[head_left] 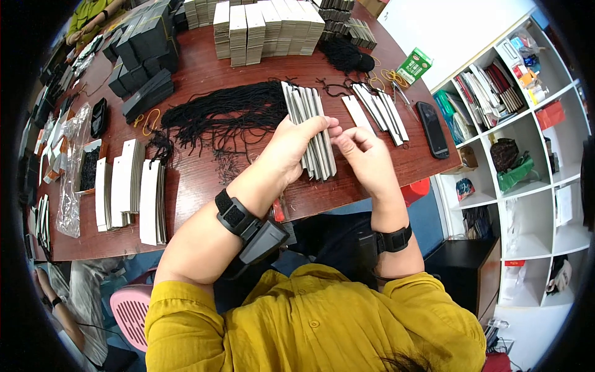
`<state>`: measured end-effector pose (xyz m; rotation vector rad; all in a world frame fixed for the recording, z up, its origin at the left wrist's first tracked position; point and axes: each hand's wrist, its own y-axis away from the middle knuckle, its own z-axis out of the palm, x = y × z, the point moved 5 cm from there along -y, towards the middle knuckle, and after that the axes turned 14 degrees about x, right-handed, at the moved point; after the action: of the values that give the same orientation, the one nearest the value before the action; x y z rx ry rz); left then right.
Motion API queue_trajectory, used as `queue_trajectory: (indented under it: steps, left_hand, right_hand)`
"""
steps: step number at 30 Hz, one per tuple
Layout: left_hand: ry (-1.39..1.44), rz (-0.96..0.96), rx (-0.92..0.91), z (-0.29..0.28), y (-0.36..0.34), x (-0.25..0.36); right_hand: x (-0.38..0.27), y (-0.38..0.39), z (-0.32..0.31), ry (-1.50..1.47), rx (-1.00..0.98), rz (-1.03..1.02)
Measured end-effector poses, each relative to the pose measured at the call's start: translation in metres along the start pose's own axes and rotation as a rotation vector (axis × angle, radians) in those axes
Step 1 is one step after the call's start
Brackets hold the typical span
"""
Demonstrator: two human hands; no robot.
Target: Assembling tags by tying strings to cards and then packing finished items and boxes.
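Note:
My left hand point(291, 149) is closed around a fanned bundle of long white card tags point(304, 104), held upright on edge near the table's front edge. Black cords point(229, 108) spread across the table to the left of the bundle, their right ends reaching its far end. Just right of the bundle, my right hand point(370, 162) has its fingers curled in a pinch close to my left fingertips. Whatever sits between those fingers, if anything, is too small to make out. More white tags point(385, 111) with black cords lie beyond my right hand.
White card stacks point(131, 177) stand at the left, others point(269, 28) at the back. Dark boxes point(145, 43) are piled far left. A black phone point(432, 130) and a green box point(415, 65) lie right, near shelves point(527, 186). Other people sit at the left edge.

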<state>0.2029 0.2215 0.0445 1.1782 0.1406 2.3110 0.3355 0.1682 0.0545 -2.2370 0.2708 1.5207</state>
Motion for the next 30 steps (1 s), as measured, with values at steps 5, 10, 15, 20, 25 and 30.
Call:
queue_trajectory:
  steps: [5,10,15,20,25,30]
  left_hand:
    - [0.035,0.048,0.019,-0.001,-0.001,0.003]
    - [0.031,0.050,0.046,-0.004,-0.006,-0.001]
    - [0.080,0.072,0.055,-0.004,-0.006,-0.003]
    - [0.030,0.033,0.008,0.000,-0.002,-0.001]
    - [-0.023,0.041,0.037,0.000,0.001,0.001]
    - [-0.022,0.024,0.007,0.002,0.001,0.001]
  right_hand:
    - [0.005,-0.023,-0.044,0.997,0.327,-0.198]
    - [-0.003,-0.028,-0.047,0.908,0.389,-0.143]
    - [0.001,0.000,-0.006,0.083,0.127,0.160]
    - [-0.001,0.011,0.006,0.036,0.095,0.109]
    - [-0.001,-0.044,-0.074,0.667,0.407,-0.187]
    - [0.056,-0.098,-0.122,1.060,0.248,0.174]
